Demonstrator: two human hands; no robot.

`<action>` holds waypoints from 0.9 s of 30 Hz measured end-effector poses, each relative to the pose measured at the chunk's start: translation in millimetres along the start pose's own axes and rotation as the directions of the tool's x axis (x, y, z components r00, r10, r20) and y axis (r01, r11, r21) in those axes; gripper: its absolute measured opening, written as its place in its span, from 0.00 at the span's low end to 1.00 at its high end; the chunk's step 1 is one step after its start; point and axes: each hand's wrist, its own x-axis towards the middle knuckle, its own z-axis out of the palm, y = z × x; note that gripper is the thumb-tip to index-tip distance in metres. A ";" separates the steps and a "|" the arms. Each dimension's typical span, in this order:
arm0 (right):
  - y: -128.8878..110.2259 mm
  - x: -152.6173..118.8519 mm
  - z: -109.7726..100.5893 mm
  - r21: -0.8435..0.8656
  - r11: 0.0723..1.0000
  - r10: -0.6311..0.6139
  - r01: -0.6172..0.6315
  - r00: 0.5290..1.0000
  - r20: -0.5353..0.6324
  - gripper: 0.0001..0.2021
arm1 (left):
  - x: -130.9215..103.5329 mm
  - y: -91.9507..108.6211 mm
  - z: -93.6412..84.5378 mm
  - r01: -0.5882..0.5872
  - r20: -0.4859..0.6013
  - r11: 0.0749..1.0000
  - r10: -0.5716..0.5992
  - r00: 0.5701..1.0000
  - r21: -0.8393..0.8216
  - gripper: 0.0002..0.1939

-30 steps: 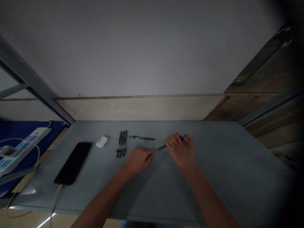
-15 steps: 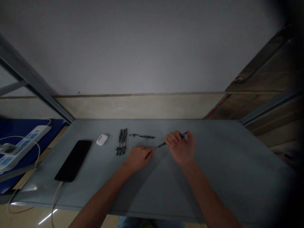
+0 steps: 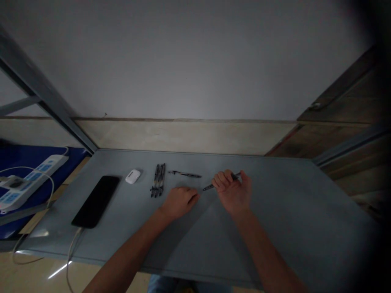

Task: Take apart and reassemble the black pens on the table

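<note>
The left hand (image 3: pixel 181 201) is held curled just beside the tip of a slanted pen (image 3: pixel 208 187) (whether anything is pinched in its grip cannot be told). The pen is clasped in the right hand (image 3: pixel 233 191); it is best kept steady and aligned. Beyond, a loose pen (image 3: pixel 185 174) is laid on the counter (image 3: pixel 290 207).

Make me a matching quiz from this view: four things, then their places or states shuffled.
1. Phone
2. White case
3. Power strip
4. Right hand

A. On the blue surface
B. Between the phone and the row of pens
C. Gripping a pen
D. On the grey tabletop, attached to a cable

Pairs: 1-D, 2-B, 3-A, 4-C
</note>
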 end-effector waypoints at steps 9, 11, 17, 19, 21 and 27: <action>-7.8 1.5 -9.3 0.033 0.996 -0.078 0.079 0.996 -0.052 0.22 | -0.9 0.8 -1.5 -0.003 0.017 1.000 0.003 1.000 -0.002 0.19; -7.5 1.3 -9.5 0.031 0.996 -0.080 0.081 0.995 -0.051 0.21 | -1.1 0.4 -1.5 -0.006 0.016 1.000 0.006 1.000 -0.001 0.19; -5.2 0.8 -7.6 0.090 0.994 -0.063 0.066 0.997 -0.034 0.19 | -1.0 -0.6 1.4 -0.012 -0.006 1.000 0.012 1.000 0.015 0.19; -5.3 0.9 -7.0 0.115 0.992 -0.053 0.056 0.998 -0.033 0.19 | -0.9 -0.7 2.0 -0.016 -0.013 1.000 0.016 1.000 0.017 0.19; -5.5 0.9 -6.8 0.128 0.991 -0.046 0.050 0.998 -0.029 0.20 | -0.8 -0.7 2.2 -0.020 -0.016 1.000 0.020 1.000 0.017 0.19; -6.9 -0.4 -4.7 0.147 0.989 -0.030 0.032 0.999 -0.014 0.19 | -1.0 -1.0 1.8 -0.019 -0.012 1.000 0.020 1.000 0.019 0.19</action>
